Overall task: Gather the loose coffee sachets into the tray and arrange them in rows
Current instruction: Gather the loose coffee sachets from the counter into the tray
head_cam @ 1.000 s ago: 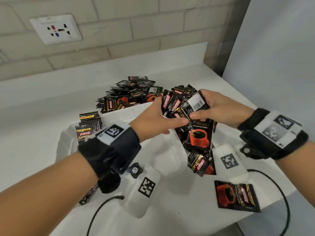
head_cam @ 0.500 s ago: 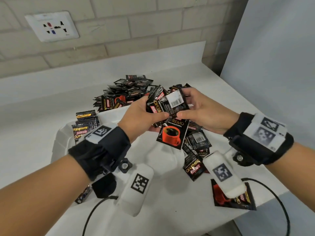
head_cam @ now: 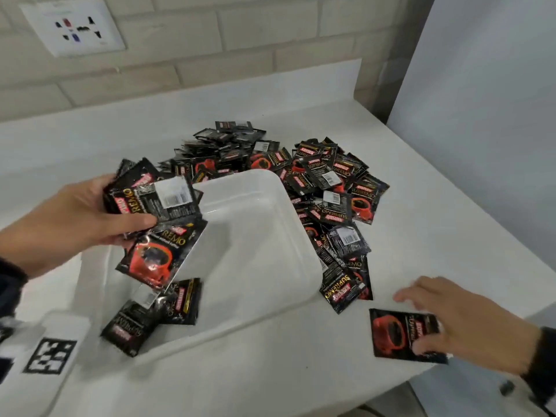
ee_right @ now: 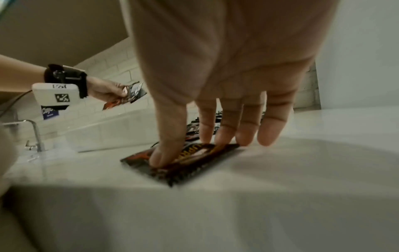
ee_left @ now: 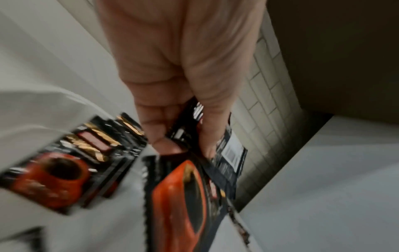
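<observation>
My left hand (head_cam: 132, 218) grips a fanned bundle of black-and-red coffee sachets (head_cam: 159, 206) above the left side of the white tray (head_cam: 270, 206). The left wrist view shows thumb and fingers (ee_left: 155, 136) pinching that bundle (ee_left: 185, 196). A few sachets (head_cam: 156, 311) lie in the tray's near left corner. A big loose pile (head_cam: 325, 182) spreads behind and to the right of the tray. My right hand (head_cam: 445, 323) rests with straight fingers on a lone sachet (head_cam: 394, 332) near the counter's front edge. In the right wrist view its fingertips (ee_right: 159, 158) press that sachet (ee_right: 194, 160) flat.
A wall socket (head_cam: 75, 25) sits on the brick wall at the back left. A grey panel (head_cam: 481, 115) bounds the white counter on the right. The counter's front edge runs just below the lone sachet. A tap (ee_right: 32, 133) shows at the left of the right wrist view.
My right hand let go of the bundle and dropped to the lone sachet at the front right. My left hand carried the bundle to the left over the tray.
</observation>
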